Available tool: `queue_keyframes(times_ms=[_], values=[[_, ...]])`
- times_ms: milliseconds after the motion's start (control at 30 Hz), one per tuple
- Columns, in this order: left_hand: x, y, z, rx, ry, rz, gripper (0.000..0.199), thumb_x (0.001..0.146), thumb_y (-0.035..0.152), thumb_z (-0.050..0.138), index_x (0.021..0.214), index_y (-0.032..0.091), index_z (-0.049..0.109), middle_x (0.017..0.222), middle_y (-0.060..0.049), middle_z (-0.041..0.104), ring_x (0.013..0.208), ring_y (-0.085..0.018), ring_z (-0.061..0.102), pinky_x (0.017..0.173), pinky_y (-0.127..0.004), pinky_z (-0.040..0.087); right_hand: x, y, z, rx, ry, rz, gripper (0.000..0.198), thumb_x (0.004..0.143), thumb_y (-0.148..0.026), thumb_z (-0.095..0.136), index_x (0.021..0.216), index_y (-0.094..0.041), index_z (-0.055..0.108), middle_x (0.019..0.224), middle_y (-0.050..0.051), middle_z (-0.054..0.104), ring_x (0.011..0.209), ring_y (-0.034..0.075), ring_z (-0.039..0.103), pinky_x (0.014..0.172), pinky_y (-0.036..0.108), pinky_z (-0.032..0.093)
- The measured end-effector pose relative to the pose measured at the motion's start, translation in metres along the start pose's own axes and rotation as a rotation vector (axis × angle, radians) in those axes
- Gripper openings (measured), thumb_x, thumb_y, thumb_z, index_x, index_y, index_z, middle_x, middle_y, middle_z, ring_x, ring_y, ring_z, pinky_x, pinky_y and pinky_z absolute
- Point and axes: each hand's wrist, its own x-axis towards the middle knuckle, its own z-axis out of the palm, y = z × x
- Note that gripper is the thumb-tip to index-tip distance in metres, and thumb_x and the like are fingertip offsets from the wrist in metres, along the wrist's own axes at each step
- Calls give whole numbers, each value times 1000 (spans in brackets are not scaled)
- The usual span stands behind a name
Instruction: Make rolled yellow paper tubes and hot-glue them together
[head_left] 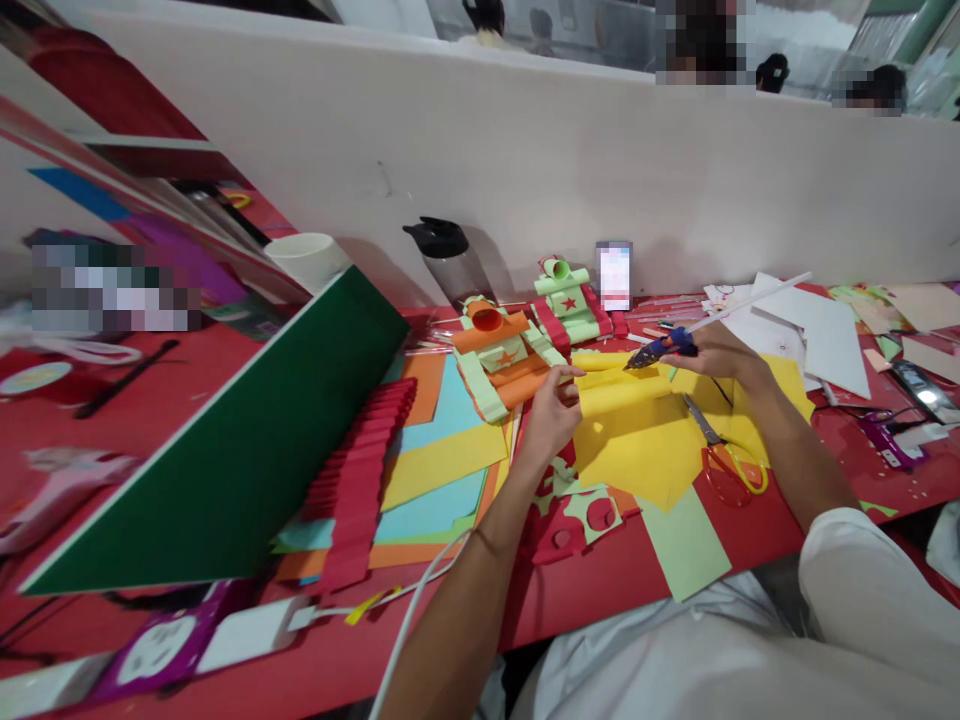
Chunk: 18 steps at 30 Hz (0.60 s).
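Note:
My right hand (711, 352) is wrapped round a dark blue glue gun (664, 346), from whose back a long pale glue stick sticks out. Its nozzle points down-left, at or just above a folded yellow paper strip (622, 395). My left hand (556, 412) is closed, its fingertips pinching the left end of that strip. Beneath lies a larger yellow sheet (637, 450), with red-and-yellow-handled scissors (724, 455) on its right part. Just left of my left hand is an orange and light green paper model (495, 355); a red and green one (566, 303) stands behind.
A green board (247, 440) leans at the left beside pleated red paper (356, 480) and coloured sheets (442, 470). A bottle (450, 265) and a phone (615, 275) stand along the white partition (525, 170). A white cable (420, 600) passes by my left forearm. Paper scraps lie right.

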Motion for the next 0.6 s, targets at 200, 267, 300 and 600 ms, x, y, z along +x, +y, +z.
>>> queue_keyframes(times_ms=[200, 267, 300, 600], values=[[1, -1, -1, -9, 13, -9, 51, 61, 18, 85, 103, 26, 58, 64, 9, 61, 63, -14, 65, 59, -23, 47, -4, 3, -11, -52, -35, 39, 42, 96, -54, 66, 70, -21, 68, 60, 0, 53, 62, 17, 45, 64, 34, 29], [2, -1, -1, -9, 11, -8, 51, 61, 19, 85, 103, 26, 57, 64, 9, 62, 64, -15, 67, 59, -23, 47, -7, 4, -14, -35, -26, 43, 44, 97, -55, 64, 68, -21, 66, 57, -1, 49, 60, 16, 43, 63, 34, 29], [2, -1, 0, -7, 7, -6, 50, 62, 20, 85, 103, 27, 57, 65, 9, 63, 65, -15, 67, 60, -23, 48, -7, 4, -15, -23, -28, 45, 45, 97, -55, 63, 68, -21, 66, 56, -2, 47, 60, 16, 43, 63, 33, 29], [0, 1, 0, 7, 30, -4, 49, 62, 18, 85, 102, 26, 58, 64, 10, 62, 58, -12, 62, 59, -22, 48, 0, -4, -4, -22, 2, -18, 42, 97, -57, 64, 80, -20, 71, 63, -1, 53, 62, 15, 43, 64, 32, 26]])
